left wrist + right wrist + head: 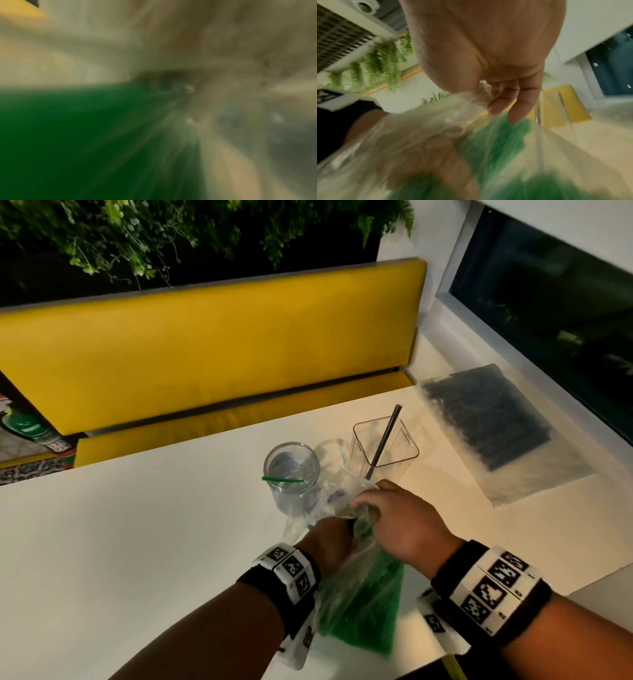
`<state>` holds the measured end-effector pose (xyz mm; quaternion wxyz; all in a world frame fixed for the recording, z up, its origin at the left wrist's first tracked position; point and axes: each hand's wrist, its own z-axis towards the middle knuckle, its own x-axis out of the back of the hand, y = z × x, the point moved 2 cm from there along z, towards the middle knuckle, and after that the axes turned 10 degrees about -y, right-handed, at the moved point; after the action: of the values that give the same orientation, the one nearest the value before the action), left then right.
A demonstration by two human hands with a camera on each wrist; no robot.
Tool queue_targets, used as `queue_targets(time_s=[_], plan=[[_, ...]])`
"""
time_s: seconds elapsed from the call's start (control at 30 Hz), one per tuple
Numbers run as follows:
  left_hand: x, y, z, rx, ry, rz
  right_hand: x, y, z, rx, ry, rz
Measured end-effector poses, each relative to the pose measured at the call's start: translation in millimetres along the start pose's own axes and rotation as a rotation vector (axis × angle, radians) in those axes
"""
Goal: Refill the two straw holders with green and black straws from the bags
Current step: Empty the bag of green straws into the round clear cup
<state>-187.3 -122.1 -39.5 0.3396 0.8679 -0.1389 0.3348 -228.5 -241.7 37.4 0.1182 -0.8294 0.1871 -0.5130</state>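
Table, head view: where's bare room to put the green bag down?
Widest bare patch: the table left of the round holder and the left hand. A narrower strip lies between the right hand and the bag of black straws. Crowded: the middle, where both holders, the square holder included, and the bag of green straws bunch together.

- Head view looks forward and down from above onto the tabletop (137,525).
- Left wrist view sits pressed close against the bag of green straws (68,135), heavily blurred.
- Right wrist view looks along the palm at the fingers (518,108), sharing that bag.
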Motion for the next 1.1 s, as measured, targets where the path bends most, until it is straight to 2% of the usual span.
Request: queue_targets(time_s=[0.1,0.23,0.33,0.47,0.63,0.73,0.83,0.93,1.0,1.1], plan=[[10.2,0.7,-1.3,-0.041,0.010,-0.036,-3.5,-4.4,12.3,0.015,0.012,0.289],[20.2,3.0,-5.8,-0.077,-0.100,0.059,-12.5,-13.6,23.2,0.121,-0.005,0.518],[22.1,-3.8,-7.5,-0.112,-0.137,0.052,-16.6,-10.4,29.4,0.168,-0.037,0.501],[19.6,-15.4,-12.0,-0.016,-0.191,-0.056,-27.0,-8.4,33.7,0.159,0.008,0.418],[28.9,-8.0,-22.7,-0.049,-0.241,-0.212,-25.8,-9.3,27.4,0.225,0.009,0.551],[22.7,-6.2,-21.5,-0.126,-0.287,-0.373,-25.2,-5.0,25.9,0.261,0.024,0.641],[21.1,-8.3,-22.5,-0.080,-0.318,-0.308,-24.8,0.5,21.4,0.258,0.059,0.687],[21.2,-15.2,-22.5,0.015,-0.259,-0.214,-29.1,3.8,20.4,0.203,0.046,0.562],[21.3,-15.6,-24.6,0.042,-0.201,-0.185,-28.5,2.9,19.1,0.151,0.089,0.482],[20.6,-13.0,-24.7,-0.054,-0.140,-0.178,-23.7,6.8,19.0,0.083,0.151,0.377]])
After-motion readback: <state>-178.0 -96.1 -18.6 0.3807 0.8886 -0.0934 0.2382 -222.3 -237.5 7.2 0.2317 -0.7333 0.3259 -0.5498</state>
